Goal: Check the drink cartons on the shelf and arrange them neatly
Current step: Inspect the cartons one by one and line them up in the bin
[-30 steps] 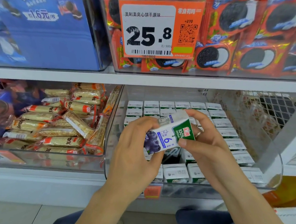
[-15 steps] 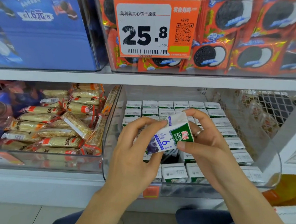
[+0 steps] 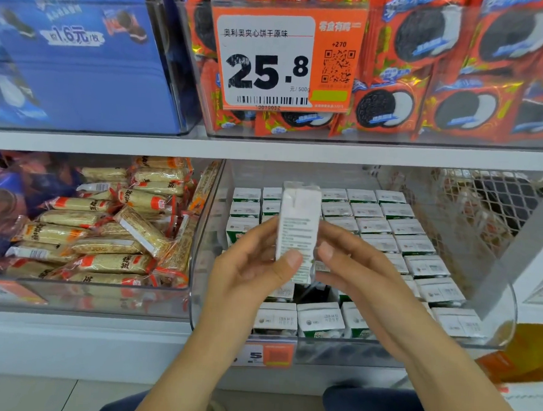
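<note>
Head view: left hand (image 3: 250,267) and right hand (image 3: 355,270) pinch an upright carton (image 3: 297,226) between thumbs and fingers.

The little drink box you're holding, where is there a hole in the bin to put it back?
A dark gap shows just under the held carton, behind the front row of cartons and between both hands, left hand and right hand. The back and right rows are packed tight. The clear bin has bare floor along its right wall.
</note>
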The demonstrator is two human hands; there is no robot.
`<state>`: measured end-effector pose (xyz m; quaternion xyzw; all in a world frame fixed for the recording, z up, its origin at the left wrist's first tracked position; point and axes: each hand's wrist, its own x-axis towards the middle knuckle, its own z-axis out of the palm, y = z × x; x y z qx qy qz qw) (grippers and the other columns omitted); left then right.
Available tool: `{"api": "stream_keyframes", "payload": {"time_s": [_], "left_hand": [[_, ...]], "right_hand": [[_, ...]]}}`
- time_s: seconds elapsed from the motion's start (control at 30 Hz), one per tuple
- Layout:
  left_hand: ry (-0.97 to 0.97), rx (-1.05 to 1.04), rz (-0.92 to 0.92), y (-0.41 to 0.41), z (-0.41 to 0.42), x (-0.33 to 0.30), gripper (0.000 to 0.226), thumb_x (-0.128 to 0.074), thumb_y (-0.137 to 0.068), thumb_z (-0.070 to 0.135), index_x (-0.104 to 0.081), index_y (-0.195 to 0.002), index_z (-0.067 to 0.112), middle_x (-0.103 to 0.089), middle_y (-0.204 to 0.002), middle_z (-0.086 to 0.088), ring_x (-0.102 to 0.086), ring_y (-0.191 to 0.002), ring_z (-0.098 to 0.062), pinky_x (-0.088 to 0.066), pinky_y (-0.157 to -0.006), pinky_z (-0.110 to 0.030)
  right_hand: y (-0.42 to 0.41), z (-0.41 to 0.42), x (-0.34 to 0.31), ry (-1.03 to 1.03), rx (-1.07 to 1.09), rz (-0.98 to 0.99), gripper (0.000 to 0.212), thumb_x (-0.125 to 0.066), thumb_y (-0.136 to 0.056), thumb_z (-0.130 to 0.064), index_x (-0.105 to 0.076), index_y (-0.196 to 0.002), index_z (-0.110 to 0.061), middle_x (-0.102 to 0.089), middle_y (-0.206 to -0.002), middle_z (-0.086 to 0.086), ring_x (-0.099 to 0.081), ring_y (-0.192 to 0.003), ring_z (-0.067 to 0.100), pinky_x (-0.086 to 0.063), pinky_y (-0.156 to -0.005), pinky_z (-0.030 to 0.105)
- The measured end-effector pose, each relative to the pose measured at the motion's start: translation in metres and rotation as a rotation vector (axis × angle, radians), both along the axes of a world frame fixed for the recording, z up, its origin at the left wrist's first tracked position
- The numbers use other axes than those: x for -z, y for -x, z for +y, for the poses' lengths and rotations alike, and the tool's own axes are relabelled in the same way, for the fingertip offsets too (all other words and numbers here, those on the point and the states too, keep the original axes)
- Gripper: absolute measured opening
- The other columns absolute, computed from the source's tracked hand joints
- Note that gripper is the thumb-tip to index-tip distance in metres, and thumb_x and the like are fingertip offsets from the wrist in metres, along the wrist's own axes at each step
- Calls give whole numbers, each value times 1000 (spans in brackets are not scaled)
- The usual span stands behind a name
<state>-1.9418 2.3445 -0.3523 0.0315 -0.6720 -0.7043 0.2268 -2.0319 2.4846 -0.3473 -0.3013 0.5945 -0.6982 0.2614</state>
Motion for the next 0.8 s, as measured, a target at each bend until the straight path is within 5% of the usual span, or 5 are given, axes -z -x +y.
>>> {"api": "stream_keyframes", "payload": {"time_s": [0.23,0.4,0.53,0.8], "left_hand": [[77,11,-79,2,2,4,25,-58,-86,31,-74,-101,21,-75,-96,7,-68,-92,-3,-49,-76,-11],[28,-50,-100,5,2,4,31,-57,-78,44,-70,-102,31,-74,-97,11,-68,-88,-5,-52,-73,-17],[-69,-59,-138,6,1,4,41,-56,-80,56,-66,-108,28,-73,-101,8,-69,-92,-10,-55,-74,-22],[6,76,-77,5,0,3,46,-59,-84,28,-53,-130,23,-66,-119,6,-67,-101,-13,-56,-82,-27]], "right_hand": [[-4,-3,1,39,25,69,33,-59,-86,-23,-62,-119,-23,-67,-80,-17,-61,-72,-3,-49,-68,12],[-3,-2,2,21,186,109,51,-70,-71,-23,-61,-121,-25,-72,-104,-8,-68,-95,7,-52,-75,16],[-5,-1,4,-24,286,238,53,-81,-67,-7,-64,-111,-32,-70,-105,-14,-67,-96,4,-52,-76,14],[-8,0,7,-227,467,750,76,-84,-67,-19,-44,-119,-58,-55,-105,-28,-50,-104,-3,-41,-85,7]]}}
